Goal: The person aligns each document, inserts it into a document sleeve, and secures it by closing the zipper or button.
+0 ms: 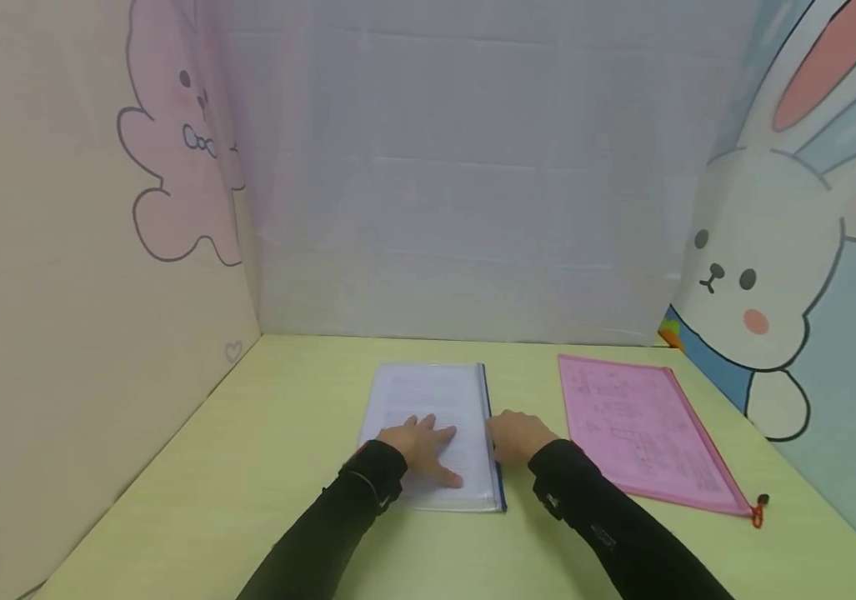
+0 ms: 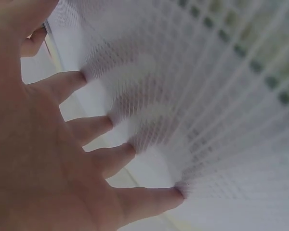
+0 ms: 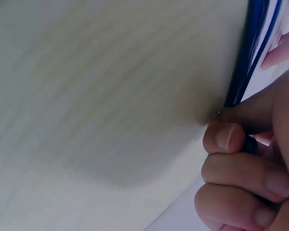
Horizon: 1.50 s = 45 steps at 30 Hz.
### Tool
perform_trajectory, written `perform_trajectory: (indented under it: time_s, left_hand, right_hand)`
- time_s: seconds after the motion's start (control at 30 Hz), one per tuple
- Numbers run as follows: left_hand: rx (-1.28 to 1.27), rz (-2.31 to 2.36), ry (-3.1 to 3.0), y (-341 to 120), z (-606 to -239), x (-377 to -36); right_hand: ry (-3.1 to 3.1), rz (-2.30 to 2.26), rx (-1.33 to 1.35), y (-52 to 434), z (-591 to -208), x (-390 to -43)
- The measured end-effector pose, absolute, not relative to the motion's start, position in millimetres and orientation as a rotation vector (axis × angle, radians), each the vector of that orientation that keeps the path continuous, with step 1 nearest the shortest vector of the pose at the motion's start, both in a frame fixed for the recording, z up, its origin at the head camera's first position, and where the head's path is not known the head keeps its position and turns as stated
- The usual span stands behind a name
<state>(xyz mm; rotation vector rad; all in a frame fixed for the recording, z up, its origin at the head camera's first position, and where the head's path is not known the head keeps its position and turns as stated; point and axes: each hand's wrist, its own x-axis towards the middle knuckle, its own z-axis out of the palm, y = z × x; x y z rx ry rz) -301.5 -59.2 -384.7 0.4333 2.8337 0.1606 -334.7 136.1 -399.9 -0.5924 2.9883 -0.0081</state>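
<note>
A clear mesh zipper pouch (image 1: 420, 387) with printed paper inside lies on the table, its blue zipper edge (image 1: 484, 385) on the right side. My left hand (image 1: 422, 450) presses on the pouch with fingers spread; in the left wrist view the fingertips (image 2: 98, 127) touch the mesh surface. At the blue edge, my right hand (image 1: 519, 437) has its fingers curled. The right wrist view shows thumb and index finger pinching the zipper's pull, whose dark blue tab (image 3: 250, 144) shows between the fingers. Most of the pull is hidden by that hand.
To the right lies a pink mesh zipper pouch (image 1: 626, 425) holding printed sheets, with a red zipper tab (image 1: 758, 512) at its near right corner. The pale yellow table (image 1: 262, 467) is bounded by a white back wall (image 1: 458, 208) and side walls with cartoon animals.
</note>
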Motion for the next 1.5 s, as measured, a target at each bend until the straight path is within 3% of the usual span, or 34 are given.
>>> perform_trajectory:
  time_s: [1.5]
  left_hand:
    - [0.399,0.142,2.849,-60.1,-388.2,-303.1]
  right_hand:
    - [2.987,0.082,-0.673,137.6,-405.2,-307.9]
